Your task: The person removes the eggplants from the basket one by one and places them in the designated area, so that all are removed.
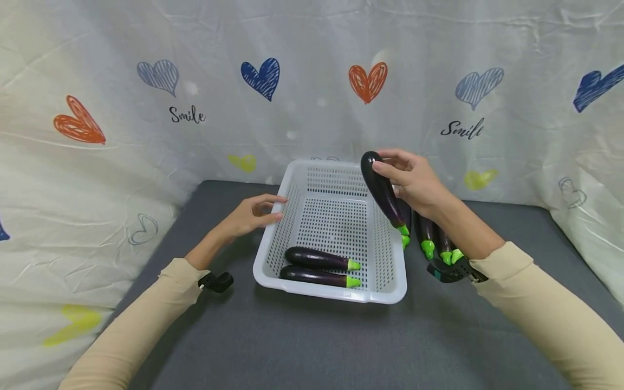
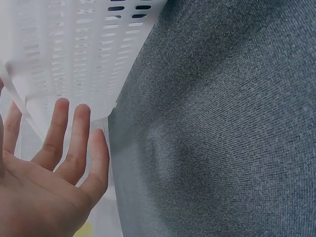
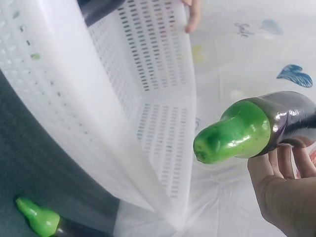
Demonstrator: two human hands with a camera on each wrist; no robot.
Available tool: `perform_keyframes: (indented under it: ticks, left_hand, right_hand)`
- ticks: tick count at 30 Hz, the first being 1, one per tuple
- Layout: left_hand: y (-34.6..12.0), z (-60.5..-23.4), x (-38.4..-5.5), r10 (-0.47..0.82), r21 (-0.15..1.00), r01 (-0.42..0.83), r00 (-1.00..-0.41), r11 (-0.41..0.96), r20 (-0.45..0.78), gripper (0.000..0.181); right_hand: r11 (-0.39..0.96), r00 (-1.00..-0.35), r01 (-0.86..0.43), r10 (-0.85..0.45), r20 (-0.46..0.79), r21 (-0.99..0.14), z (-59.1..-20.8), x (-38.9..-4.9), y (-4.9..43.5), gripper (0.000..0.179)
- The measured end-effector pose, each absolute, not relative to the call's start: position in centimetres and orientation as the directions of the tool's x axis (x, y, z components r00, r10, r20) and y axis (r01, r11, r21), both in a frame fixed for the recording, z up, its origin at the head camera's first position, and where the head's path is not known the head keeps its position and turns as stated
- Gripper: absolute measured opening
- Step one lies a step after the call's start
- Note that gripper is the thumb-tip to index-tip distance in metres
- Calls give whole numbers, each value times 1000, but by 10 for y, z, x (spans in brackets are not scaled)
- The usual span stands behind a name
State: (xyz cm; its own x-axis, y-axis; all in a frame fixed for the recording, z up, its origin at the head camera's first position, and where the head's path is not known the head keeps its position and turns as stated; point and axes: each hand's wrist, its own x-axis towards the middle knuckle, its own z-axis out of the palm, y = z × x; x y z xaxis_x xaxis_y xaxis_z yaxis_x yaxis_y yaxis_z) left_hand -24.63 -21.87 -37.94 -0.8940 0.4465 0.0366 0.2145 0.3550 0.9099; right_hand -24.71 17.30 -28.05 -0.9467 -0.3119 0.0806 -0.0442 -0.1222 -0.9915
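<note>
My right hand [image 1: 414, 181] grips a dark purple eggplant [image 1: 382, 189] near its thick end, over the right rim of a white perforated basket [image 1: 265, 271]. Its green stem end hangs down toward me, and in the right wrist view that green cap [image 3: 232, 131] fills the middle. On the basket's left side, my left hand [image 1: 248, 216] has thumb and fingers at the rim; in the left wrist view several fingers [image 2: 76, 143] extend loosely beside the outer wall. Two eggplants, an upper one [image 1: 317, 258] and a lower one [image 1: 314, 275], lie side by side in the basket's near part.
Several more eggplants [image 1: 425, 230] lie on the grey table [image 1: 312, 341] right of the basket, partly hidden by my right hand and forearm. A white curtain [image 1: 312, 124] printed with hearts hangs behind the table and along its sides.
</note>
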Motion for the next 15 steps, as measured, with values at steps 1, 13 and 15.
perform_keyframes:
  ticks: [1,13,15]
  left_hand:
    - [-219,-379,-246,446,909,215,-894,358,36,46]
    - [-220,-379,-246,449,912,216,-893,349,39,46]
    - [-219,-379,-246,448,913,215,-893,348,40,46]
  right_hand:
    - [-121,-947,-46,-312,81,-992,-280,-246,175,38]
    - [-87,-915,-170,-355,190,-982,-289,-238,205,41]
    - [-117,-912,-159,-362,191,-980,-291,-237,211,41]
